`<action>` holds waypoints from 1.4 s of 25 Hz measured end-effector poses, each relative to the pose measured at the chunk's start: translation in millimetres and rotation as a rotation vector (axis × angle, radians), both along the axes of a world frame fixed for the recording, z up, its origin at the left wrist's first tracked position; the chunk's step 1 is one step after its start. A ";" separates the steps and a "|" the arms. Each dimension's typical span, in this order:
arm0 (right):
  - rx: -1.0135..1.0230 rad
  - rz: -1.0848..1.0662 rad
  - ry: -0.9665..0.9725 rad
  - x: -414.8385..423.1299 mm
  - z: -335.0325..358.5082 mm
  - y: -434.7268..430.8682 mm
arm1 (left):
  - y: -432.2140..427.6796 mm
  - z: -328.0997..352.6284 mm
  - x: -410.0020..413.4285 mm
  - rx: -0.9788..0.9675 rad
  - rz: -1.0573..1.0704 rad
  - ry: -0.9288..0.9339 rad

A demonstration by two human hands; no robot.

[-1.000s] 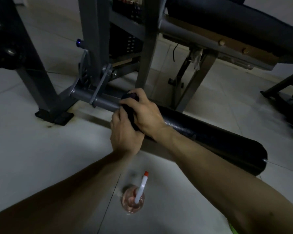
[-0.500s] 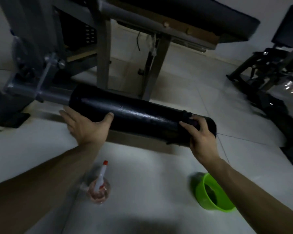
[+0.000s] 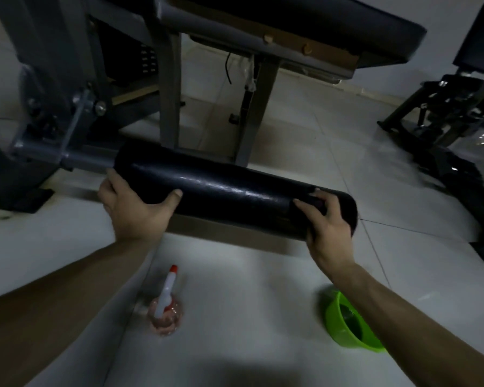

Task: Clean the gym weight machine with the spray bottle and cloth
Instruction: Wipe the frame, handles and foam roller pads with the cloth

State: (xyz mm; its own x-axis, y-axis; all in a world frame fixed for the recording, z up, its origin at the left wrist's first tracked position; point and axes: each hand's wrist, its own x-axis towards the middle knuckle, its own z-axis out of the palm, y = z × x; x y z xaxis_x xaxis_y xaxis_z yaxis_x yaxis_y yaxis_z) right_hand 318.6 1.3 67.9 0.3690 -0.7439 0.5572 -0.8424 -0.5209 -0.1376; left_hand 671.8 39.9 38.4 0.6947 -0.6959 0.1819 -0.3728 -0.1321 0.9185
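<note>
The weight machine's black roller pad lies low over the tiled floor, on a grey steel bar. My left hand grips the pad's left end, thumb on its front face. At the pad's right end my right hand holds a dark cloth against it, with the fingers curled over the cloth. The cloth is nearly the same colour as the pad and mostly hidden under my fingers. A clear spray bottle with a white nozzle and red tip stands on the floor, below and between my hands.
A green plastic bowl sits on the floor under my right forearm. The grey machine frame and padded black bench rise behind the roller. Another dark machine stands at the right.
My right hand has slid the cloth along the pad from its left end to its right end. My left hand has stayed gripping the left end. The view has swung right.
</note>
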 end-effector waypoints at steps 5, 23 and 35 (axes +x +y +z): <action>-0.001 0.282 0.094 142.1 14.5 -19.5 | 3.8 0.1 22.9 -0.056 -0.121 -0.121; -0.075 0.330 0.164 149.8 11.6 -26.3 | 15.7 -4.4 19.7 -0.067 -0.080 0.178; -0.005 -0.225 -0.019 -85.4 -4.7 14.5 | -8.1 -8.9 13.0 0.005 0.032 0.008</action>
